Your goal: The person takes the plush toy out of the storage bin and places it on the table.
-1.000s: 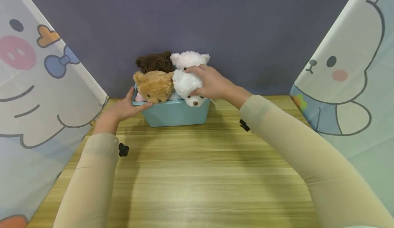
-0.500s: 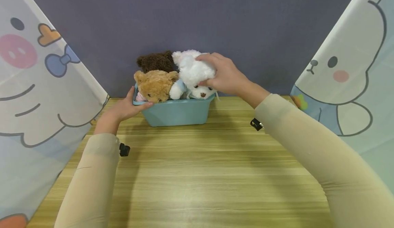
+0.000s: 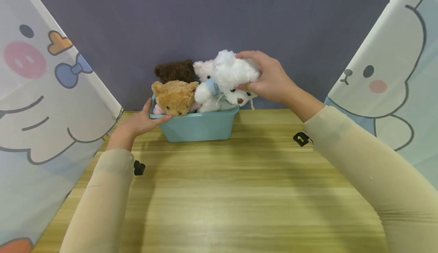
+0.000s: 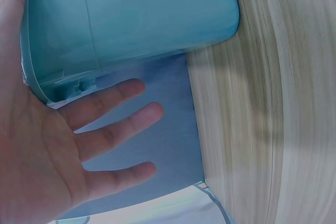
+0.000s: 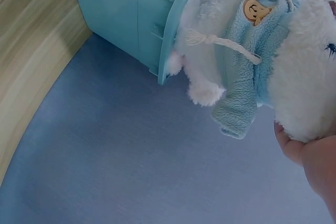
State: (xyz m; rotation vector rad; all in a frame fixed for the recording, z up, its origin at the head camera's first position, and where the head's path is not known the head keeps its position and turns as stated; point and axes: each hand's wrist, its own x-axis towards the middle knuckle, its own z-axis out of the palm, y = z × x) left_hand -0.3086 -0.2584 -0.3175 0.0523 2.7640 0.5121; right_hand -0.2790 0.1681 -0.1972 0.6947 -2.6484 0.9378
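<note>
two hands at a pale blue bin (image 3: 198,128) of plush bears, the right hand (image 3: 272,77) gripping a white bear (image 3: 234,70) by the head, the left hand (image 3: 138,123) at the rim

right arm stretched forward in a cream sleeve (image 3: 362,173), its fingers (image 3: 256,56) are clamped around the head above the bin's right end, thumb close to the eyes; the bear, in a light blue hoodie (image 5: 270,45), tilts rightward, its lower body behind the front edge; the left forearm angles in from the near left, thumb laid along the front rim, three straight fingers (image 4: 123,129) spread apart in the left wrist view; a tan bear (image 3: 176,95) sits at the bin's left, a brown bear (image 3: 176,71) behind it, and the bin stands on a wooden table (image 3: 219,184)
</note>
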